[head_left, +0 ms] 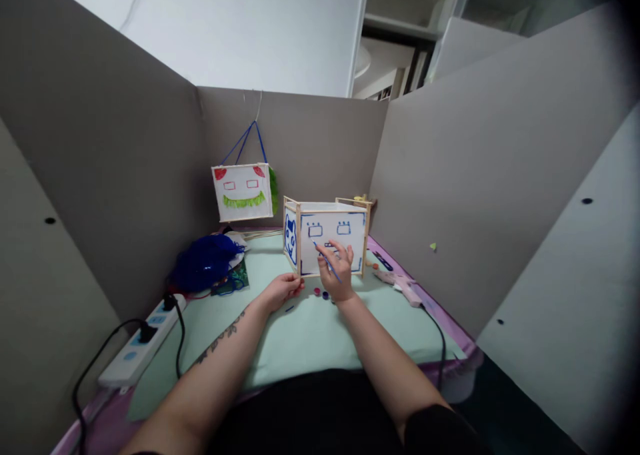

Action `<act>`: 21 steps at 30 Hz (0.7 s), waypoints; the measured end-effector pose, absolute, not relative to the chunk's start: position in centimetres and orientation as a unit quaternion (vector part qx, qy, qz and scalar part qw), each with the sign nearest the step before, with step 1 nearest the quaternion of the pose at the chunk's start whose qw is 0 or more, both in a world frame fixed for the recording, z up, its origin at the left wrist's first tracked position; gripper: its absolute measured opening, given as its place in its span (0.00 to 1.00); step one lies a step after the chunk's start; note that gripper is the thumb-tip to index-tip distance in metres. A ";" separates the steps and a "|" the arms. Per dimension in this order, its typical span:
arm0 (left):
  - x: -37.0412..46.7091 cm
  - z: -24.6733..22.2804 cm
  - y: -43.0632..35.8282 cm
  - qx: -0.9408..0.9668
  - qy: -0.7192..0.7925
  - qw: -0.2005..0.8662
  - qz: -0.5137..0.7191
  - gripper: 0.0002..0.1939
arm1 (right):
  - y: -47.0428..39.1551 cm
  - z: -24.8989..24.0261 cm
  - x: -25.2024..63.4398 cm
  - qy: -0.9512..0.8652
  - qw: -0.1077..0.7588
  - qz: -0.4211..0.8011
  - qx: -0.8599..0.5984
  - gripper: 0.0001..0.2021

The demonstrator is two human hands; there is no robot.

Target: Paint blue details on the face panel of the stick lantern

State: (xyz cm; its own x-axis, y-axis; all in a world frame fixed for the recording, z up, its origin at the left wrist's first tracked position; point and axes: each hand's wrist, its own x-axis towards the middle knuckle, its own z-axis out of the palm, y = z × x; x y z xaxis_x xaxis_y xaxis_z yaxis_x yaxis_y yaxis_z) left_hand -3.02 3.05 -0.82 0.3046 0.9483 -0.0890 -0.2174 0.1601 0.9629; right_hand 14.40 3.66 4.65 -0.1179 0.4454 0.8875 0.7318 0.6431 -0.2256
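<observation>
A box-shaped paper lantern (311, 260) with a wooden stick frame stands upright on the table. Blue rectangles, dots and corner lines are painted on its front panel, and a blue face is on its left side. My right hand (339, 274) pinches a thin blue paintbrush (332, 268), its tip close to the left rectangle. At the lantern's lower left corner, the fingers of my left hand (283, 291) are closed on the wooden frame. Just below the lantern sit small paint pots, one red (317, 292) and one dark blue (325, 296).
A finished-looking lantern (245, 192) hangs at the back left. Blue yarn (207, 262) lies beneath it. A white power strip (143, 342) with plugs and cords is at left. On the right lie a pink glue gun (407, 292) and its cord. Grey partitions (320, 142) surround the table.
</observation>
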 end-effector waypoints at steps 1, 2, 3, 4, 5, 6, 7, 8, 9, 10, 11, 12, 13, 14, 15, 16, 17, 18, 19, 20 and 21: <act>-3.0 -0.8 3.1 0.471 0.388 0.656 0.444 0.14 | 3.6 4.6 14.4 -0.735 0.531 -0.135 -0.399 0.14; -3.0 -0.8 3.1 0.471 0.389 0.656 0.444 0.14 | 3.6 4.6 14.4 -0.736 0.531 -0.134 -0.398 0.13; -3.1 -0.9 3.1 0.470 0.389 0.656 0.444 0.14 | 3.6 4.7 14.4 -0.735 0.532 -0.134 -0.398 0.13; -3.1 -0.9 3.1 0.470 0.390 0.656 0.443 0.14 | 3.6 4.7 14.4 -0.735 0.533 -0.133 -0.398 0.13; -3.1 -1.0 3.2 0.470 0.390 0.656 0.443 0.14 | 3.6 4.7 14.4 -0.735 0.533 -0.131 -0.398 0.13; -3.1 -1.1 3.2 0.471 0.390 0.656 0.444 0.14 | 3.6 4.7 14.4 -0.734 0.534 -0.130 -0.399 0.13; -3.1 -1.1 3.2 0.471 0.389 0.655 0.444 0.14 | 3.5 4.7 14.4 -0.733 0.535 -0.129 -0.399 0.13; -3.1 -1.2 3.2 0.471 0.389 0.656 0.444 0.14 | 3.5 4.7 14.4 -0.733 0.537 -0.127 -0.399 0.13; -3.1 -1.2 3.2 0.471 0.389 0.656 0.444 0.14 | 3.5 4.7 14.4 -0.732 0.538 -0.125 -0.399 0.13; -3.1 -1.2 3.2 0.470 0.388 0.657 0.444 0.14 | 3.5 4.6 14.4 -0.730 0.539 -0.124 -0.400 0.13; -3.1 -1.1 3.2 0.470 0.387 0.657 0.444 0.13 | 3.4 4.6 14.4 -0.728 0.541 -0.122 -0.402 0.13; -3.1 -1.1 3.2 0.470 0.387 0.658 0.443 0.13 | 3.4 4.6 14.4 -0.726 0.543 -0.120 -0.404 0.13; -3.1 -1.1 3.2 0.470 0.386 0.659 0.443 0.13 | 3.4 4.6 14.4 -0.725 0.545 -0.118 -0.405 0.13; -3.1 -1.0 3.2 0.469 0.386 0.659 0.443 0.13 | 3.5 4.6 14.5 -0.724 0.546 -0.116 -0.406 0.13; -3.1 -1.0 3.2 0.468 0.386 0.659 0.443 0.14 | 3.5 4.6 14.5 -0.724 0.547 -0.114 -0.405 0.13; -3.1 -1.0 3.2 0.468 0.386 0.660 0.443 0.14 | 3.5 4.6 14.5 -0.724 0.547 -0.113 -0.405 0.13; -3.1 -1.1 3.2 0.467 0.387 0.660 0.444 0.14 | 3.5 4.6 14.5 -0.725 0.547 -0.112 -0.404 0.13; -3.1 -1.1 3.2 0.466 0.387 0.661 0.444 0.15 | 3.5 4.6 14.5 -0.725 0.547 -0.112 -0.403 0.13; -3.2 -1.2 3.3 0.465 0.387 0.661 0.444 0.15 | 3.5 4.6 14.5 -0.725 0.547 -0.112 -0.403 0.13; -3.2 -1.2 3.3 0.464 0.388 0.661 0.443 0.15 | 3.5 4.6 14.5 -0.725 0.547 -0.113 -0.403 0.13; -3.2 -1.2 3.3 0.464 0.388 0.662 0.443 0.15 | 3.5 4.6 14.5 -0.725 0.546 -0.114 -0.403 0.13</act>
